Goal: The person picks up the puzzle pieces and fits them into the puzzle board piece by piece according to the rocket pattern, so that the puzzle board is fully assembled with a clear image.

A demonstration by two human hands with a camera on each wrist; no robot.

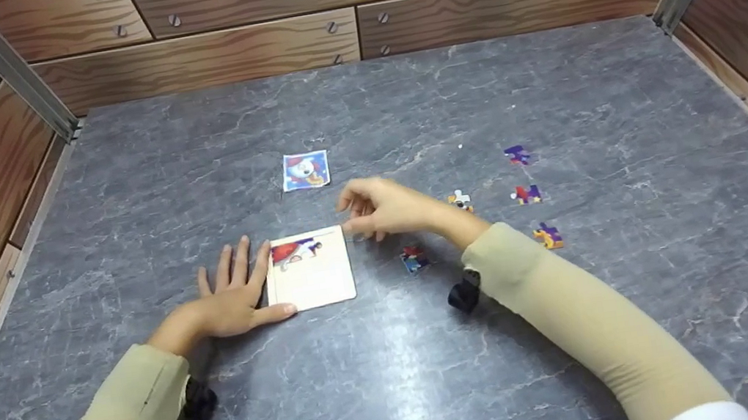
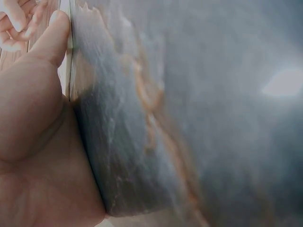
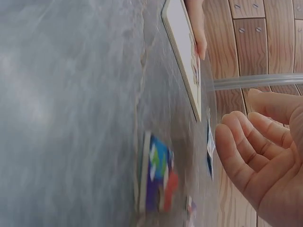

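Note:
A square white puzzle board (image 1: 314, 282) lies on the table, with a red, white and purple jigsaw section (image 1: 295, 251) along its upper left. My left hand (image 1: 232, 301) rests at the board's left side, fingers spread and straight, the thumb on its lower left corner. By the upper right corner hovers my right hand (image 1: 381, 207), its fingers loosely bent with nothing between them; the right wrist view shows the same bare fingers (image 3: 236, 137). Nearest to that hand are a dark blue and red puzzle piece (image 1: 415, 259) and a white and orange one (image 1: 459, 201), partly behind the wrist.
Three more puzzle pieces lie to the right: a purple one (image 1: 518, 155), a red and purple one (image 1: 527, 194) and an orange and purple one (image 1: 548, 236). Beyond the board is a small picture card (image 1: 306, 170) of a white dog. Wood-patterned walls (image 1: 196, 62) enclose the grey marbled table (image 1: 385, 386).

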